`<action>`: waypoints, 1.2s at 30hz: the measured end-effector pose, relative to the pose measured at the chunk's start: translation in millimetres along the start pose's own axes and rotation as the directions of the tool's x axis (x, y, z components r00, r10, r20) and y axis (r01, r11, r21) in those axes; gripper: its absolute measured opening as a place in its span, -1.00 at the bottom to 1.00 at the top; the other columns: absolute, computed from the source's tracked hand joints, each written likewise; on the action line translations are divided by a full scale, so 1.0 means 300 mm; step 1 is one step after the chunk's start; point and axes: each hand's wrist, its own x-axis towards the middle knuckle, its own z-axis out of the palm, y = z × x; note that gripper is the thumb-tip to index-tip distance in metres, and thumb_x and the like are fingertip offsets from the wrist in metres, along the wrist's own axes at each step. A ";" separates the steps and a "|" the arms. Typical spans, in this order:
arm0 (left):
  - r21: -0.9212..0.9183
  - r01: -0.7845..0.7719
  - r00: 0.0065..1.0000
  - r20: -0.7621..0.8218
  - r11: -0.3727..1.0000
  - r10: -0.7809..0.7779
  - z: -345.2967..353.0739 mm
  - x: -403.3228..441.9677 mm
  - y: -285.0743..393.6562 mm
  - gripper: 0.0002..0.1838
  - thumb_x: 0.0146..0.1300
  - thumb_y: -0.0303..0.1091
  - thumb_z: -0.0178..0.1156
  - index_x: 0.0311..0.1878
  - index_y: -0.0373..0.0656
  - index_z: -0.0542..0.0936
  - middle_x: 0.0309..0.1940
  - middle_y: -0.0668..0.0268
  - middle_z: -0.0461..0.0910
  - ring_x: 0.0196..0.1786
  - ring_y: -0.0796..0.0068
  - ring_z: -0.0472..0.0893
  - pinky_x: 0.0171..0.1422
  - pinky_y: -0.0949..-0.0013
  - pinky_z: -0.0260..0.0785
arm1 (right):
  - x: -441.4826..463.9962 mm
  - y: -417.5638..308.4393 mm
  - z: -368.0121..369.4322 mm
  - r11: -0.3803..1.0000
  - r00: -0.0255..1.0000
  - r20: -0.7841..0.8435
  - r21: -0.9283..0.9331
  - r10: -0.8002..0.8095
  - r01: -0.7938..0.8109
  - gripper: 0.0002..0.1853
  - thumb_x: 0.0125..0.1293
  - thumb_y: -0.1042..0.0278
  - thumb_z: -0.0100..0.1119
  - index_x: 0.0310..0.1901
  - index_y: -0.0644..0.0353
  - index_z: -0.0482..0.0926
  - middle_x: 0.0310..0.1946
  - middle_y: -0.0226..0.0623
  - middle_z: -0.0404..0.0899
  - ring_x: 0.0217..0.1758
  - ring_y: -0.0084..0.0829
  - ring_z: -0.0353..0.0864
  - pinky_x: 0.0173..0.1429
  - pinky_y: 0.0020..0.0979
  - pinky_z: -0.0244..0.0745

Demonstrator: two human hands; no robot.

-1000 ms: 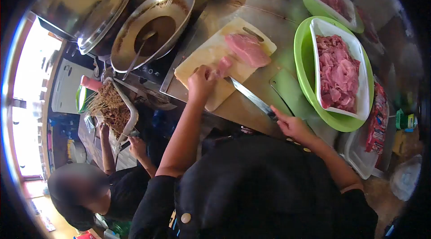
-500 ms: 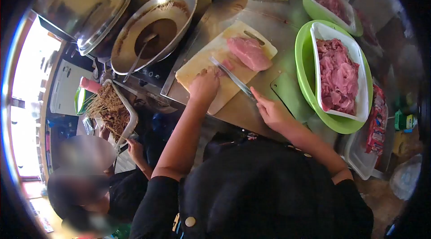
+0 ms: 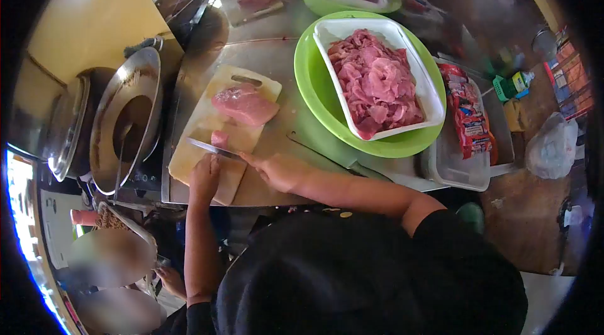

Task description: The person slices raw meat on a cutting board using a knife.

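My right hand [image 3: 270, 170] grips a knife [image 3: 212, 148] whose blade lies across the cutting board [image 3: 194, 126]. My left hand [image 3: 205, 176] rests on the board at the near side of the blade, fingers drawn together; whatever is under its fingertips is hidden. Just beyond the blade sits a small piece of raw meat [image 3: 219, 139]. Farther up the board, near its handle slot, lies a large chunk of raw meat [image 3: 245, 104].
A white tray [image 3: 324, 32] heaped with sliced raw meat [image 3: 377, 83] rests in a green basin [image 3: 306, 77] on the right. Red packets [image 3: 469, 115] lie beyond. A wok [image 3: 100, 140] with brown sauce and a spoon stands left. Another person's hand [image 3: 171, 279] is lower left.
My view has swung right, so the board and wok appear farther left. The knife now lies flatter across the board, and my right hand is closer to my left.
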 end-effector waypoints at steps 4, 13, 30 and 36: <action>-0.027 -0.018 1.000 -0.026 0.999 0.017 0.036 -0.001 -0.021 -0.65 0.38 -0.15 -0.14 -0.13 -0.26 0.49 -0.31 -0.07 0.56 -0.19 -0.13 0.53 -0.14 -0.04 0.36 | 0.024 0.038 0.049 0.998 0.995 -0.083 0.032 -0.055 0.057 -0.36 0.29 0.33 -0.12 0.42 -0.15 0.05 -0.44 0.08 0.56 -0.41 0.04 0.58 -0.25 0.01 0.47; -0.286 -0.071 0.971 -0.238 0.956 0.001 -0.169 0.056 0.325 -0.81 0.30 -0.33 0.03 -0.28 -0.28 0.49 -0.50 0.07 0.48 -0.38 0.21 0.51 -0.24 0.24 0.35 | 0.032 0.029 0.029 0.997 0.993 -0.101 0.051 -0.060 0.066 -0.42 0.32 0.32 -0.09 0.38 -0.17 0.15 -0.42 0.11 0.55 -0.40 0.07 0.56 -0.23 0.00 0.45; -0.076 -0.271 0.887 -0.406 0.960 0.218 -0.246 0.786 0.423 -0.69 0.04 -0.23 0.27 -0.15 -0.13 0.56 -0.21 0.08 0.62 -0.11 0.07 0.61 -0.02 0.19 0.44 | 0.036 0.080 0.041 0.960 0.948 -0.241 0.137 -0.208 0.246 -0.45 0.28 0.32 0.05 0.32 -0.17 0.28 -0.49 0.02 0.58 -0.49 -0.01 0.57 -0.33 -0.10 0.46; -0.302 -0.010 0.987 -0.156 0.953 -0.039 -0.182 0.785 0.247 -0.63 0.25 -0.04 0.08 -0.17 -0.16 0.62 -0.19 0.25 0.66 -0.09 0.24 0.63 0.02 0.28 0.43 | 0.031 0.079 0.028 0.953 0.941 -0.250 0.139 -0.230 0.270 -0.47 0.30 0.29 0.02 0.33 -0.15 0.28 -0.48 0.00 0.58 -0.49 -0.01 0.57 -0.34 -0.13 0.46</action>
